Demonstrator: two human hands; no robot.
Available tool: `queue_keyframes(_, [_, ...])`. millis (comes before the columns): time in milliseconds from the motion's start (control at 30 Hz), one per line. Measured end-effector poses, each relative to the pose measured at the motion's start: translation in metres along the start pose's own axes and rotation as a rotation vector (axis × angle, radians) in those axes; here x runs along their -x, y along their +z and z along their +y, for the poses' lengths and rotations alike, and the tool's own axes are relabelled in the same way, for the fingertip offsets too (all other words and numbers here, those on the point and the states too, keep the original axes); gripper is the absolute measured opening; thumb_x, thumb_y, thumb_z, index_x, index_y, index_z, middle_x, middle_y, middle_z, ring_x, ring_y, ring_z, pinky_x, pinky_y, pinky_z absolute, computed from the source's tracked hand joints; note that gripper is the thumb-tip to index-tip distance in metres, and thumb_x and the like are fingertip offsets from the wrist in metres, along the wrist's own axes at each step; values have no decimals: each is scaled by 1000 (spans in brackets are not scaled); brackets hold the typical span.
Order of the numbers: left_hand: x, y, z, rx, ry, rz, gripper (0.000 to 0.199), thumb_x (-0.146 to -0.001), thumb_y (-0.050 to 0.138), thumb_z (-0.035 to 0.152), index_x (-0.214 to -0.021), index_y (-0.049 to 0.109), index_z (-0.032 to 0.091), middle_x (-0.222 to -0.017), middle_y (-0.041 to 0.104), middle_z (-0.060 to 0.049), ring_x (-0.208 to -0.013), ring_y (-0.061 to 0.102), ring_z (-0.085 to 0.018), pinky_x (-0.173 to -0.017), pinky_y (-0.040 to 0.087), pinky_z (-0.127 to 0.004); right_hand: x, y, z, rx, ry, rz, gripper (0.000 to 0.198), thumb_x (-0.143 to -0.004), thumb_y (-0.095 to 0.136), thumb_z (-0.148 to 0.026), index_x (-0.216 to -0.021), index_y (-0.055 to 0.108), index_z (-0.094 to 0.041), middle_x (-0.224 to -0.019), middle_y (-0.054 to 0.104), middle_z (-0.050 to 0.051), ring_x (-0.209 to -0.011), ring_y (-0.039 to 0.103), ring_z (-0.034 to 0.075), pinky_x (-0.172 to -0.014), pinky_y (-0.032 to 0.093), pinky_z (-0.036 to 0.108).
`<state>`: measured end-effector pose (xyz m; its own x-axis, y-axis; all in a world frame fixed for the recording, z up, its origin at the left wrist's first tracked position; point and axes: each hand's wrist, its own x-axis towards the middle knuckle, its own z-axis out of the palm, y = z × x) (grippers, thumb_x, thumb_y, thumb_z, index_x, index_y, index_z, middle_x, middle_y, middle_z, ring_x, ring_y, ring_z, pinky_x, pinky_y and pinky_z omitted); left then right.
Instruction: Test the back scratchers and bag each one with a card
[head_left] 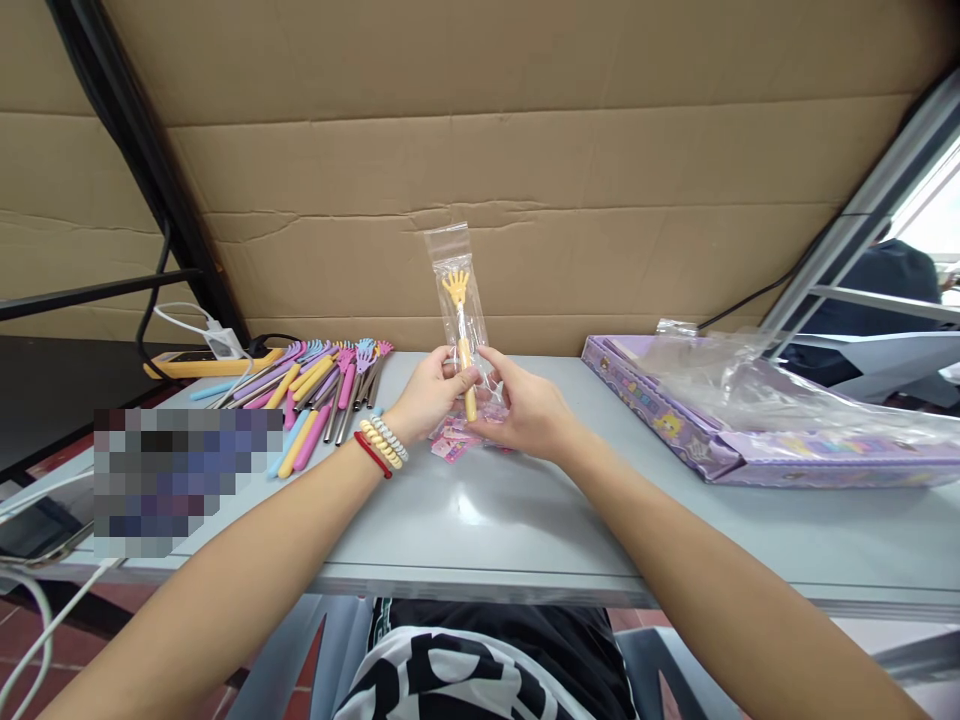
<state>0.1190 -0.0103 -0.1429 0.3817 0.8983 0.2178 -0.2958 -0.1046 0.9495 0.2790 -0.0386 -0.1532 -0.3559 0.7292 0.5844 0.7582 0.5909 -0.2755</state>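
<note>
Ylw scratcher (464,350) (bagged) btwn L grip (426,396), R grip (529,408)

One head-worn camera looks forward and down from above the lap (555,625), past the left hand (424,395) and right hand (531,405), toward cardboard (510,160) behind the nearby bench (487,540).

- Left hand (431,395) and right hand (529,405): bare; both forearms uncovered as far as visible.
- Left wrist: three bands worn side by side.
- Band nearest the elbow: red band (373,456), thin.
- Centre band: cream-yellow band (381,446), coiled like spiral cord.
- Band nearest the hand: pale grey band (391,438), likewise coiled.
- Patterned garment (450,668): white, bold black curved shapes.
- Black garment (540,622): dark fabric; narrow side strip, pale markings, illegible.
</note>
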Motion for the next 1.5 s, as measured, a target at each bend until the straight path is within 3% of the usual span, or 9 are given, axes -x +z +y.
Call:
queue_keyframes(167, [3, 0, 5, -44, -75, 10, 39, -71, 74, 26, -96, 46, 17, -71, 63, 0, -58, 64, -17, -50, 53, -30, 0, -2, -1, -35, 30, -9, 81, -66, 71, -53, -134, 38, -25, -86, 64, 4, -65, 59, 18, -57, 39, 28])
queue_keyframes(300, [5, -1, 8, -72, -146, -38, 40, -73, 73, 28, -101, 48, 16, -68, 64, -2, -58, 64, -18, -46, 51, -28, 1, -6, -2, -89, 33, -82, 73, -70, 70, -45, -133, 39, -26, -74, 64, -1, -59, 56, 15, -57, 38, 26])
queue_keyframes(500, [4, -2, 8, -51, -179, -112, 32, -72, 74, 29, -91, 53, 14, -66, 64, -3, -55, 62, -15, -47, 49, -25, 2, -8, 1, -94, -70, -125, 54, -77, 64, -33, -127, 45, -22, -71, 64, -1, -58, 53, 13, -58, 37, 24])
queue_keyframes(733, [5, -2, 12, -103, -218, -23, 32, -72, 74, 25, -89, 49, 16, -58, 62, 0, -48, 61, -15, -47, 50, -26, 2, -9, 1, -82, -131, -102, 40, -81, 56, -30, -119, 48, -20, -67, 60, -2, -52, 46, 10, -54, 33, 22])
queue_keyframes(867, [5, -4, 13, -111, -229, -102, 27, -72, 74, 26, -83, 53, 14, -59, 61, -1, -51, 61, -14, -51, 52, -28, 3, -9, -2, -111, -122, -93, 38, -81, 53, -27, -118, 48, -20, -61, 54, -5, -48, 42, 9, -52, 31, 22])
queue_keyframes(1100, [2, -10, 13, -124, -183, -190, 24, -72, 72, 23, -87, 57, 11, -66, 65, -5, -58, 63, -15, -54, 52, -26, 3, -3, 0, -154, -62, -74, 42, -79, 57, -28, -119, 47, -20, -56, 51, -7, -47, 44, 9, -52, 34, 22])
queue_keyframes(1300, [3, -8, 14, -128, -127, -72, 20, -74, 69, 21, -85, 55, 12, -62, 61, -2, -53, 58, -12, -52, 51, -26, 3, -11, 4, -250, 57, -157, 56, -80, 60, -36, -129, 39, -18, -61, 57, -5, -52, 50, 11, -53, 38, 23])
queue_keyframes(1433, [-1, -13, 14, -100, -115, 31, 11, -79, 62, 16, -79, 52, 13, -62, 60, -2, -55, 59, -12, -55, 53, -28, 3, -14, 5, -277, -69, -276, 85, -69, 72, -45, -139, 31, -21, -73, 59, -2, -57, 51, 11, -54, 38, 22])
queue_keyframes(1500, [-3, -16, 13, -96, -118, 64, 9, -80, 61, 14, -78, 52, 13, -63, 60, -2, -56, 60, -12, -57, 53, -27, 3, -11, 6, -192, -154, -243, 85, -66, 75, -42, -138, 36, -23, -77, 58, -2, -60, 49, 11, -57, 38, 23])
